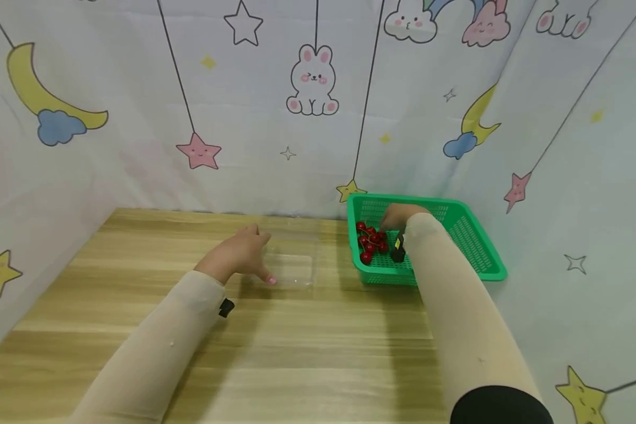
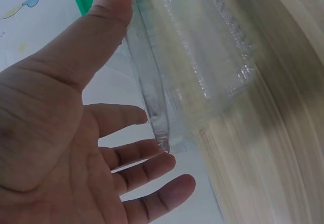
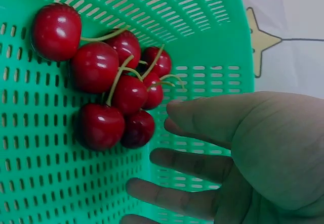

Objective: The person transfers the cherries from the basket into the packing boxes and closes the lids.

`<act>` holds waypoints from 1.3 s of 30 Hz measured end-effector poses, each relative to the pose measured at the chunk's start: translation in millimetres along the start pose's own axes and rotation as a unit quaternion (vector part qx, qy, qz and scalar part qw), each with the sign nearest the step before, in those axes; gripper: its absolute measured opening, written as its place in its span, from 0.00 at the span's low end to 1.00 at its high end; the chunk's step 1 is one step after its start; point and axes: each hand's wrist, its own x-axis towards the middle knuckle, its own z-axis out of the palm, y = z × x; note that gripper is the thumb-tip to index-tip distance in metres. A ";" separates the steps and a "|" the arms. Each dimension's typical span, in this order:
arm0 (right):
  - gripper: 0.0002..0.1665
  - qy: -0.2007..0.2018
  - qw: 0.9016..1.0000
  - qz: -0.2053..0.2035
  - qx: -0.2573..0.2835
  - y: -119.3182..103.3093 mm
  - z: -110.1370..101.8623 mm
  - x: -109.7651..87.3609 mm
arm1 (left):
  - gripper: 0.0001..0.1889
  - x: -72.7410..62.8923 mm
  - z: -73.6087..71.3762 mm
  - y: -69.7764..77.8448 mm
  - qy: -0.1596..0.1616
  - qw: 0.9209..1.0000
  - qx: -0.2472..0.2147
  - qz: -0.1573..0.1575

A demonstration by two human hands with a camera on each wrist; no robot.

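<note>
Left hand (image 1: 237,253): at the 9 o'clock side of the clear box (image 1: 292,268). Fingers spread and relaxed, not clenched; the left wrist view puts thumb and fingertips against the box's side. How firmly they press, I cannot tell.

Right hand (image 1: 401,215): reaches into the green basket (image 1: 478,242) from over its rim. Grip released: in the right wrist view the fingers are extended and apart, with nothing between them. Thumb tip is just beside the stems, clear of the fruit.

Cherries (image 1: 371,242): in the basket, bunched towards its 9 o'clock wall; from the right hand they lie at 8 o'clock. Dark red, glossy, several with green stems. At least eight visible from the right wrist.

Layout: box sits on the wood-grain table (image 1: 323,347), near its far edge; basket stands at 3 o'clock from it, a short gap between.

Also noted: pale sleeves (image 1: 156,344) on both arms; behind, at 12 o'clock, a white curtain (image 1: 259,94) printed with moons, stars and a rabbit.
</note>
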 end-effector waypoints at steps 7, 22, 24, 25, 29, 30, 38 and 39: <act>0.29 -0.003 1.000 0.018 0.003 -1.0 10.9 8.7 | 0.64 -3.4 0.6 1.1 -0.011 1.000 -0.004 -0.002; 0.27 0.016 0.999 0.012 0.040 -0.2 9.7 -0.4 | 0.58 -7.4 -11.3 -0.1 -0.030 0.999 -0.010 0.015; 0.26 0.023 0.999 0.014 0.046 -0.3 7.9 -2.8 | 0.59 -7.0 -10.3 1.1 -0.033 0.999 -0.009 0.008; 0.25 0.028 0.998 0.014 0.049 -0.8 7.1 -4.6 | 0.59 -6.9 -9.5 1.4 -0.033 0.999 -0.010 0.005; 0.24 0.045 0.997 0.004 0.068 -4.3 3.6 -12.7 | 0.60 -9.2 -8.3 3.1 -0.035 0.999 -0.013 -0.002; 0.23 0.048 0.996 0.000 0.070 -6.1 2.1 -15.4 | 0.60 -9.5 -8.2 3.2 -0.036 0.999 -0.012 -0.002; 0.24 0.069 0.995 -0.023 0.064 -22.3 -13.2 -37.4 | 0.62 -9.3 -6.7 5.1 -0.032 0.999 0.012 0.007; 0.24 0.076 0.995 -0.029 0.057 -24.5 -15.3 -40.2 | 0.61 -9.0 -5.9 5.3 -0.030 0.999 0.015 0.007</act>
